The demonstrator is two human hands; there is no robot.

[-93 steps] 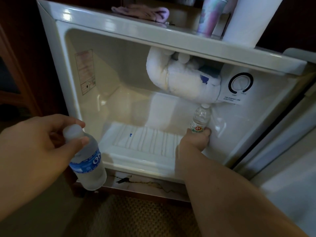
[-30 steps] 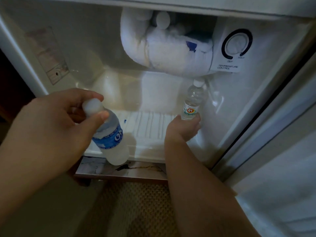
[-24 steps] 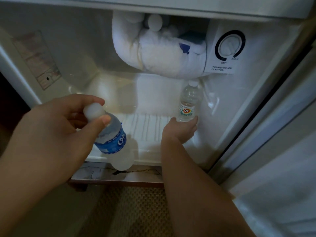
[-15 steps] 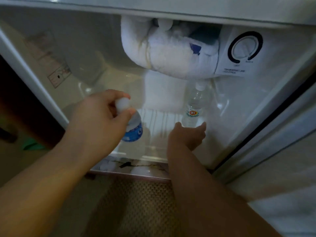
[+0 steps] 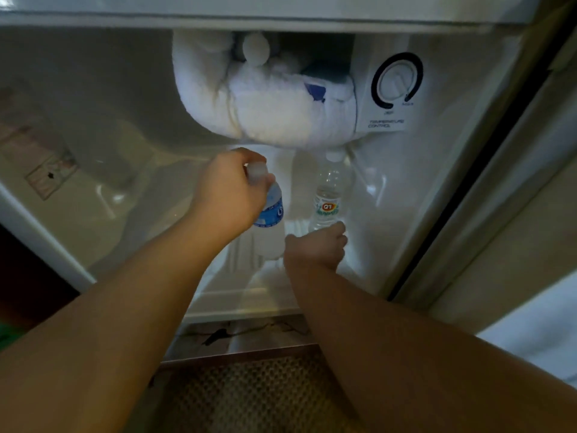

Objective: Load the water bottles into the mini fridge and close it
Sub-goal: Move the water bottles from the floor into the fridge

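Observation:
The mini fridge (image 5: 109, 135) stands open in front of me. A clear water bottle with an orange label (image 5: 327, 195) stands upright at the back right of the fridge floor. My right hand (image 5: 315, 248) rests just in front of its base, fingertips touching it, fingers loose. My left hand (image 5: 228, 195) grips the cap and neck of a blue-label water bottle (image 5: 271, 214). That bottle hangs tilted inside the fridge, just left of the standing one, with its bottom near the ribbed floor (image 5: 240, 260).
A thickly frosted freezer box (image 5: 274, 110) hangs low from the fridge ceiling right above both bottles. The temperature dial (image 5: 396, 81) sits to its right. The open door (image 5: 530, 214) is at the right. Woven carpet (image 5: 249, 398) lies below the fridge.
My left hand carried the blue-label bottle from outside the fridge into it, beside the standing bottle. My right hand loosened its grip on the orange-label bottle's base and slid back a little.

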